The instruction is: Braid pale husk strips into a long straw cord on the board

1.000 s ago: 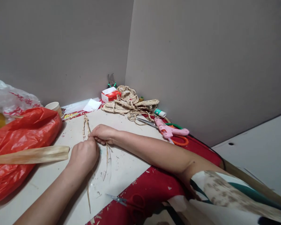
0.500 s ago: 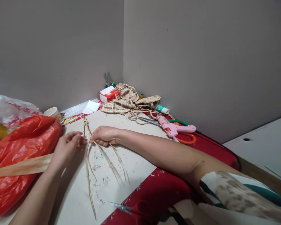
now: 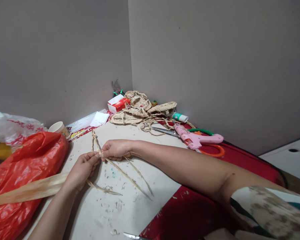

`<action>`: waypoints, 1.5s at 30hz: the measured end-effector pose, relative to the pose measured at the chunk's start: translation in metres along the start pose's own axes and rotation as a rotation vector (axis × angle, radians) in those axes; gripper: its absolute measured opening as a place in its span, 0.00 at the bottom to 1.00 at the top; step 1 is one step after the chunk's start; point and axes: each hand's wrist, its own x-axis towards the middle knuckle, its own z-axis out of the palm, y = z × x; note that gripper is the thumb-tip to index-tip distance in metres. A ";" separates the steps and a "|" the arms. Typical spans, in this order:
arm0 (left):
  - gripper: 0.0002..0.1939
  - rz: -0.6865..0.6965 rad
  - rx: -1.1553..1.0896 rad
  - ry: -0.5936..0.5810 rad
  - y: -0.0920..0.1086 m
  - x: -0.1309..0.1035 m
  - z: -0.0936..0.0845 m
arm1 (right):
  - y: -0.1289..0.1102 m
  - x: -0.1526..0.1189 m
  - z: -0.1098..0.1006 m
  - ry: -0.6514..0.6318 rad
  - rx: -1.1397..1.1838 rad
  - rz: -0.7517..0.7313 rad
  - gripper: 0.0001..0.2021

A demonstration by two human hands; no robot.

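Grey wall panels (image 3: 215,66) up top, meeting in a corner. Pale board (image 3: 165,180) below, dotted with scraps; red cloth (image 3: 180,213) showing past its right and near edges. At far left, red plastic bag (image 3: 40,156), with a white printed bag (image 3: 12,125) behind and a flat tan strip (image 3: 37,188) lying across. Woven straw pieces (image 3: 125,117) heaped at the back corner. Mid-board, right hand (image 3: 116,149) closed to a tight pinch on straw strands (image 3: 130,180); left hand (image 3: 83,165) curled, thumb and fingertips pinching the same bundle right beside. Can't tell which strand in which fingers. Plaited top (image 3: 96,137) of the bundle flat on the board just beyond both hands, loose ends splayed toward the near right from under them. Right of the heap, pink glue gun (image 3: 198,140) over metal blades (image 3: 165,131). Back left, paper cup (image 3: 58,128). Next, red-and-white box (image 3: 120,104) near green-handled pliers (image 3: 117,90), then green-and-white tube (image 3: 180,117). Smallest, small spool (image 3: 154,103) behind the heap.
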 end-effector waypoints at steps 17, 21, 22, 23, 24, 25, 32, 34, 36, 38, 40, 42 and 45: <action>0.20 -0.029 0.011 -0.030 0.004 0.000 0.002 | -0.001 -0.001 -0.006 -0.015 -0.184 -0.054 0.06; 0.20 -0.032 0.009 -0.028 0.001 0.001 0.001 | -0.002 -0.002 -0.005 0.006 -0.222 -0.036 0.06; 0.20 -0.032 0.007 -0.030 0.000 0.001 0.001 | -0.003 -0.003 -0.004 0.012 -0.233 -0.033 0.05; 0.20 -0.034 0.005 -0.035 0.000 0.001 0.001 | -0.003 -0.004 -0.004 0.017 -0.242 -0.033 0.05; 0.20 -0.038 0.001 -0.044 0.000 0.001 0.000 | -0.004 -0.004 -0.004 0.019 -0.251 -0.037 0.05; 0.20 -0.046 -0.005 -0.056 0.001 0.001 0.000 | -0.004 -0.004 -0.004 0.020 -0.259 -0.042 0.04; 0.19 -0.094 -0.043 -0.140 0.006 0.002 -0.002 | -0.005 -0.004 -0.004 0.089 -0.491 -0.107 0.04; 0.18 -0.081 -0.051 -0.128 0.005 0.002 -0.002 | -0.009 -0.006 -0.006 0.120 -0.599 -0.125 0.04; 0.17 -0.066 -0.059 -0.109 0.002 0.003 -0.001 | -0.014 -0.009 -0.009 0.139 -0.668 -0.121 0.05; 0.17 -0.050 -0.066 -0.091 -0.001 0.004 -0.001 | -0.019 -0.014 -0.012 0.161 -0.708 -0.096 0.06; 0.16 -0.036 -0.077 -0.081 -0.003 0.004 0.000 | -0.025 -0.019 -0.010 0.189 -0.727 -0.080 0.07; 0.15 -0.028 -0.094 -0.083 -0.003 0.005 0.001 | -0.029 -0.023 -0.003 0.195 -0.698 -0.070 0.09; 0.15 -0.020 -0.136 -0.096 -0.002 0.003 0.001 | -0.031 -0.028 0.015 0.191 -0.635 -0.028 0.13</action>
